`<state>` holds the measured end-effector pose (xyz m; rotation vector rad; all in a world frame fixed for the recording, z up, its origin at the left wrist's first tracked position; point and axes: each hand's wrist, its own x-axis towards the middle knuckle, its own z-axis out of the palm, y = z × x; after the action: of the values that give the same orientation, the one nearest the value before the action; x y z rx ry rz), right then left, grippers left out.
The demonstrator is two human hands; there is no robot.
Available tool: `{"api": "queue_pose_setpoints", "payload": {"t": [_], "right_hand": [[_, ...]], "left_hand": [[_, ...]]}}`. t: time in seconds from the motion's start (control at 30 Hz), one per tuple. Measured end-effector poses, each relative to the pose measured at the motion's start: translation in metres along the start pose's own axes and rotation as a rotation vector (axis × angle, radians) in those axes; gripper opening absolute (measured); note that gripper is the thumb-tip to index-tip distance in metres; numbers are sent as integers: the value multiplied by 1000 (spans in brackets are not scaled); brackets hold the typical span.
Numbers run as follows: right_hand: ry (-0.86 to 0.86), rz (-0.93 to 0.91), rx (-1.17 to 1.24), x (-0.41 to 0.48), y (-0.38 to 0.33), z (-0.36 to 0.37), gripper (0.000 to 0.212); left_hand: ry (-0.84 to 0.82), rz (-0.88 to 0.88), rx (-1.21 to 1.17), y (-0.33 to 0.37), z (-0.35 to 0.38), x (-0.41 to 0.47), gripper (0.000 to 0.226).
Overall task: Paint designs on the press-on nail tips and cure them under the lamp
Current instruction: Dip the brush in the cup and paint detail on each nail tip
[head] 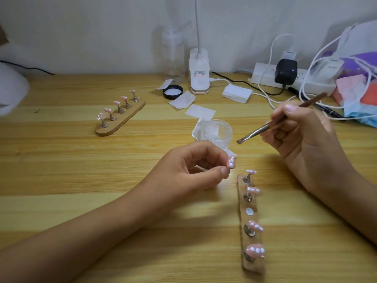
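Viewpoint: your head, close above the near table edge.
Facing: forward and down, toward the far wall.

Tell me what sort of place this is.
Probably a home desk set up for nail art: nail tips on a wooden stand, a brush in the right hand, a cluttered power strip.

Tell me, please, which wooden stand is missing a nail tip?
The near stand, at lower right: its middle spot is bare; the far stand holds five.

Pink nail tip with white dots, held just above wooden holder, four matching tips mounted on it
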<state>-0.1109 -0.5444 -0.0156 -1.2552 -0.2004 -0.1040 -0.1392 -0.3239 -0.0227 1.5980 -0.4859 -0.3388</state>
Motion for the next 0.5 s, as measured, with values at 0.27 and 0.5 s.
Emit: {"api": "queue_pose_setpoints", "payload": {"t": [0.27,0.5], "right_hand": [[6,15,41,2,1,-1,32],[85,54,91,7,1,-6,45]], "left_hand": [[15,7,26,2,0,-2,17],[12,377,403,8,8,-13,7]]}}
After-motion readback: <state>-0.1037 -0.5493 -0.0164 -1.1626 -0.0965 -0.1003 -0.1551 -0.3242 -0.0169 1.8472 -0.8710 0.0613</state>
